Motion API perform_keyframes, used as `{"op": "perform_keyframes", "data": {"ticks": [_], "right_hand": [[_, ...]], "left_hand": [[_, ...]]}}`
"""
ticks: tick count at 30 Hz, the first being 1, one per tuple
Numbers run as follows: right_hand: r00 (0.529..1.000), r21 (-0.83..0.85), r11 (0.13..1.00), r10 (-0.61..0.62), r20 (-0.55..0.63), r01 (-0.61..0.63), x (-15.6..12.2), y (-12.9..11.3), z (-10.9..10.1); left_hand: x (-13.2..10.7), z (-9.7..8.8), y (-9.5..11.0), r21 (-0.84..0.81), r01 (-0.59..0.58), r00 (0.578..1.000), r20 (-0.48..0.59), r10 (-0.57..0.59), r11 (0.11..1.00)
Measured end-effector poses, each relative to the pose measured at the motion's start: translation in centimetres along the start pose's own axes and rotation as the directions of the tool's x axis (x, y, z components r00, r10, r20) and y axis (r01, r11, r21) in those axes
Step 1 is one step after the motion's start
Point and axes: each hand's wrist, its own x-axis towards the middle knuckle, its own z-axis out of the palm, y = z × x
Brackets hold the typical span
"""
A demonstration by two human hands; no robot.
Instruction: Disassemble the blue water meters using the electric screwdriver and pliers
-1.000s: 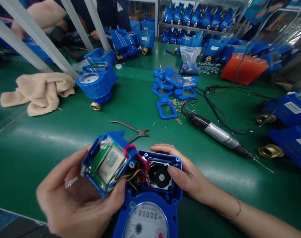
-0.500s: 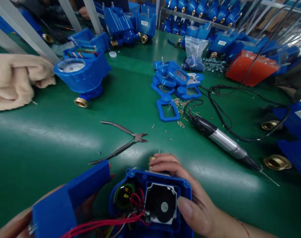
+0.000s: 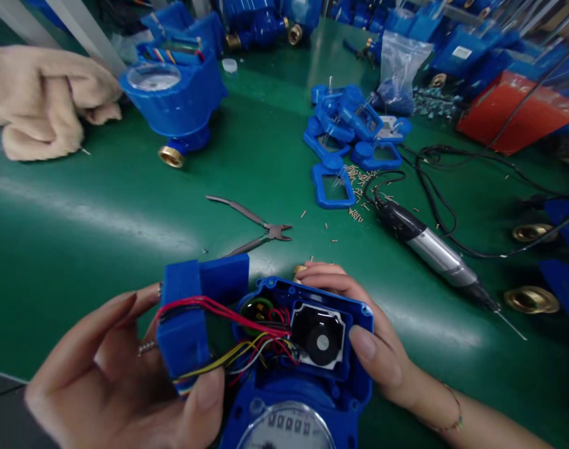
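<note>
My right hand (image 3: 382,355) grips the right side of an opened blue water meter (image 3: 307,390), thumb inside the rim and fingers behind it. Its compartment shows a black round part in a white-edged square and a bundle of wires. The dial lies at the bottom edge of the view, partly cut off. Left of the housing, my left hand (image 3: 120,374) holds a blue plastic cover (image 3: 184,330) between thumb and fingers. Red, yellow and white wires run from the cover into the housing. Beyond the cover lie diagonal cutters (image 3: 272,231) with their handles spread.
An electric screwdriver (image 3: 434,252) with a black cable lies to the right. Blue frames (image 3: 334,187) and loose screws (image 3: 359,181) are behind the cutters. Another meter (image 3: 176,93) and a beige cloth (image 3: 45,93) stand at the left; a red box (image 3: 513,112) is at the back right.
My left hand has raised the cover and turned it, so its wired side now shows. The meter appears slightly higher and further right, with its dial in view. The whole view has tilted downward.
</note>
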Motion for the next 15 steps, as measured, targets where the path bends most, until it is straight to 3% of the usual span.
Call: {"op": "perform_keyframes", "data": {"ticks": [2, 8, 12, 15], "right_hand": [[1.000, 0.003, 1.000, 0.000, -0.001, 0.000, 0.0, 0.1, 0.0], [1.000, -0.013, 1.000, -0.024, -0.002, 0.024, -0.1, 0.4, -0.1], [1.000, -0.010, 1.000, -0.029, -0.007, 0.029, -0.2, 0.4, 0.0], [0.999, -0.009, 0.999, -0.039, 0.000, 0.039, -0.2, 0.4, 0.1]], "left_hand": [[0.3, 1.3, 0.9, -0.089, 0.002, 0.997, -0.072, -0.008, 0.996], [0.1, 2.2, 1.5, -0.262, -0.064, 0.998, -0.039, 0.055, 0.963], [0.0, 2.2, 1.0, -0.235, -0.133, 0.991, -0.057, 0.123, 0.963], [0.9, 2.5, 1.8, -0.161, -0.224, 0.975, -0.048, 0.219, 0.961]]}}
